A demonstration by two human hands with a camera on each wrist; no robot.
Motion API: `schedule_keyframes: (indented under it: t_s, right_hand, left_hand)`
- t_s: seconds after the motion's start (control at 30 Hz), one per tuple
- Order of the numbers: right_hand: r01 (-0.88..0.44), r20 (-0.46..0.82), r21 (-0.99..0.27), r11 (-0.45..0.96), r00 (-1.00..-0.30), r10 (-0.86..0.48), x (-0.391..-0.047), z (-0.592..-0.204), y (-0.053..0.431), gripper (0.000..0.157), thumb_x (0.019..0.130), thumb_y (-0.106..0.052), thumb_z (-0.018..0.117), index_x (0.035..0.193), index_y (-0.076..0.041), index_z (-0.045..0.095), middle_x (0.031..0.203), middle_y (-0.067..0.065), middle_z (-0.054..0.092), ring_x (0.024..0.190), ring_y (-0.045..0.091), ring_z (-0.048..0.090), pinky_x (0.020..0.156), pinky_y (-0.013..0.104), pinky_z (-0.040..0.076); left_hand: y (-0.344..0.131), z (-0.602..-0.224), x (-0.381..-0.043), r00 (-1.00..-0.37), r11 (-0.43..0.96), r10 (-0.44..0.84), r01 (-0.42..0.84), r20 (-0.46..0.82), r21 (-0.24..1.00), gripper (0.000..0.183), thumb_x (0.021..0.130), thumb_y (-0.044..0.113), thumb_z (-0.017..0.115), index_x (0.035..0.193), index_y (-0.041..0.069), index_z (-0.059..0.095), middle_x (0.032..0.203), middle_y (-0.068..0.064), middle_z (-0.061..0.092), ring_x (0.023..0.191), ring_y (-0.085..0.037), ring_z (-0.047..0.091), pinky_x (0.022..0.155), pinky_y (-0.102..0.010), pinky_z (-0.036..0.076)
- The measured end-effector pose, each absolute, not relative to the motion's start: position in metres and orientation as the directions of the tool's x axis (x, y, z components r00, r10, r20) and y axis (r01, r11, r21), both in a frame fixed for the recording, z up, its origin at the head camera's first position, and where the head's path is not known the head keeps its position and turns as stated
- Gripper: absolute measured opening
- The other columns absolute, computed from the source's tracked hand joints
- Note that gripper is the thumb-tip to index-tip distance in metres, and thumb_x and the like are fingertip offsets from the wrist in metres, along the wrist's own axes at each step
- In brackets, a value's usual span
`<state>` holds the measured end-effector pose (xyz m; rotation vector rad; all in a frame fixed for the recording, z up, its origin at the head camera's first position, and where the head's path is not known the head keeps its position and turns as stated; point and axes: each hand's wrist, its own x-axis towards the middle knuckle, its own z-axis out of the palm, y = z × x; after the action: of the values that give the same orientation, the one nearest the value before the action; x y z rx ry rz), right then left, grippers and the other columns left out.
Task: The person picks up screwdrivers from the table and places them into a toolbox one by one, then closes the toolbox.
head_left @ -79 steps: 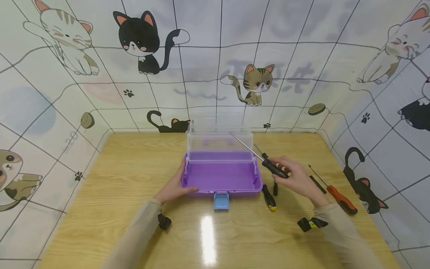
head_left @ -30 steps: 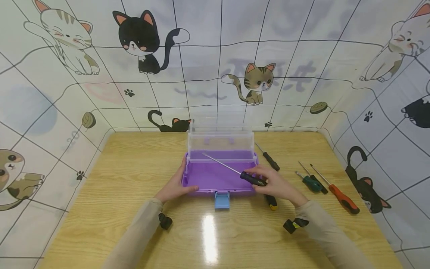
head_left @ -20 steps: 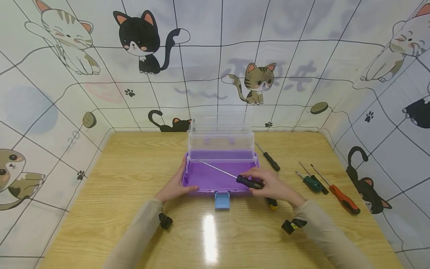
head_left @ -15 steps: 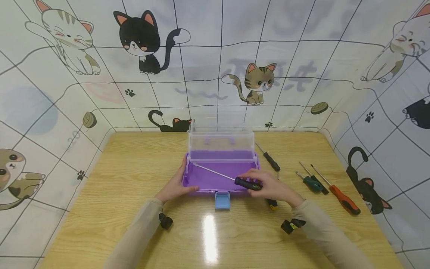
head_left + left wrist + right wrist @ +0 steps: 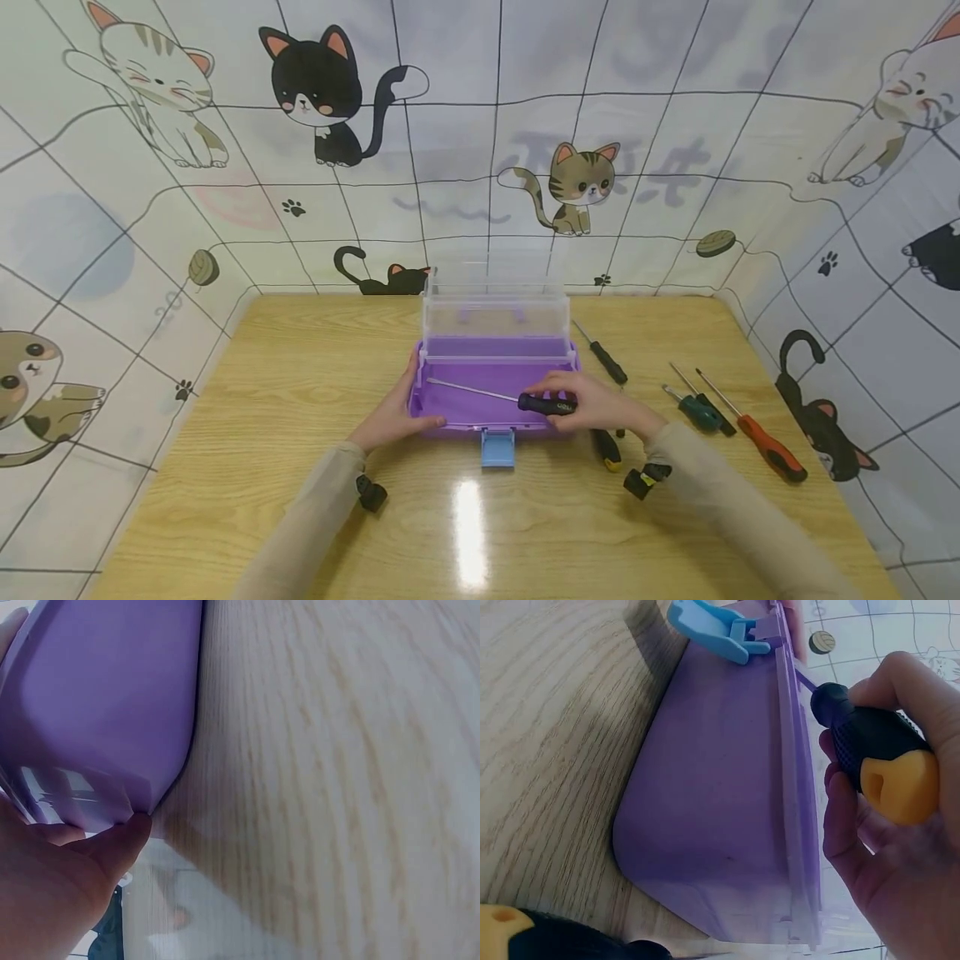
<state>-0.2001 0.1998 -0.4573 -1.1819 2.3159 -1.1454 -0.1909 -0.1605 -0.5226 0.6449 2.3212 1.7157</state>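
Note:
A purple toolbox (image 5: pixel 467 429) stands on the table, its clear lid (image 5: pixel 495 318) raised at the back and its blue latch (image 5: pixel 498 448) hanging down in front. My left hand (image 5: pixel 390 421) grips the box's left end, thumb at the front rim; in the left wrist view, fingertips press against the purple wall. My right hand (image 5: pixel 600 404) pinches a black-handled screwdriver (image 5: pixel 542 404) above the box's right half. Its shaft points left, low across the opening; whether the tip touches the box is unclear. In the right wrist view the handle's yellow end (image 5: pixel 907 787) shows.
Right of the box lie several screwdrivers: a black one (image 5: pixel 607 362), a yellow-ended one (image 5: pixel 607 450), a green one (image 5: pixel 699 412) beside another dark handle, and an orange one (image 5: pixel 772 450). A cat-patterned wall covering (image 5: pixel 465 150) rises behind the table.
My right hand has carried the screwdriver leftward from beside the box to over it, then lowered it until the shaft lies nearly level. The left hand stays at the box's left end.

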Motion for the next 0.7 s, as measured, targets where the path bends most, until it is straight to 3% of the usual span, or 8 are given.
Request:
schedule_keyframes:
  t_s: [0.17,0.43,0.7]
  right_hand:
    - [-0.522,0.070,-0.785,0.335,-0.611,-0.788,-0.207,-0.459,0.196,0.047,0.080,-0.006,0.070,0.127,-0.004,0.063,0.108,0.004,0.062,0.086,0.019,0.055,0.068,0.030,0.054]
    - [-0.517,0.012,-0.770,0.374,-0.598,-0.801,-0.220,-0.466,0.192,0.047,0.079,-0.004,0.071,0.126,-0.006,0.065,0.103,-0.002,0.062,0.085,0.016,0.055,0.065,0.028,0.052]
    - [-0.503,-0.045,-0.775,0.383,-0.561,-0.827,-0.231,-0.470,0.186,0.046,0.079,-0.005,0.070,0.125,-0.005,0.065,0.103,-0.001,0.064,0.090,0.018,0.057,0.072,0.031,0.052]
  left_hand:
    - [-0.158,-0.517,-0.188,-0.891,0.256,0.443,0.228,0.095,0.940,0.127,0.074,0.015,0.085,0.153,0.034,-0.012,0.161,-0.003,-0.007,0.145,-0.032,0.007,0.112,-0.054,0.015]
    - [-0.154,-0.490,-0.178,-0.879,0.231,0.464,0.239,0.110,0.943,0.124,0.074,0.006,0.082,0.154,0.015,-0.012,0.159,-0.019,-0.009,0.143,-0.041,0.002,0.111,-0.061,0.008]
    - [-0.159,-0.518,-0.188,-0.897,0.291,0.434,0.225,0.082,0.930,0.127,0.074,0.016,0.085,0.153,0.035,-0.013,0.161,-0.003,-0.006,0.145,-0.029,0.004,0.113,-0.055,0.008]
